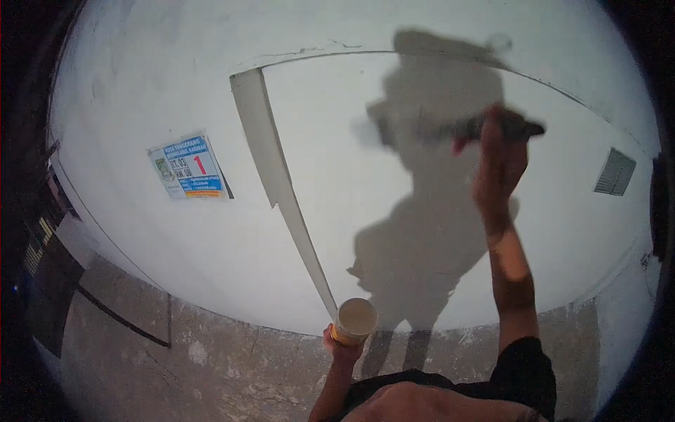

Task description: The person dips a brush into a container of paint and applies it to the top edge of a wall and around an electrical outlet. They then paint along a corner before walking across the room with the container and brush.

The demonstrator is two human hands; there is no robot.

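My left hand (344, 346) is wrapped round a round container (357, 318), held low near the foot of the white wall (323, 133). Pale material shows inside its round top. Raised at the right, my right hand (500, 158) grips the dark handle of a tool (517, 126), which reaches left over the wall. The tool's far end is blurred, so its shape is unclear. A large shadow of a person falls on the wall behind my right hand.
A blue and white sign (188, 167) is fixed to the wall at the left. A grey raised strip (264, 141) slants down the wall, and a small grey plate (615, 171) sits at the right. Below lies a stained concrete floor (232, 359).
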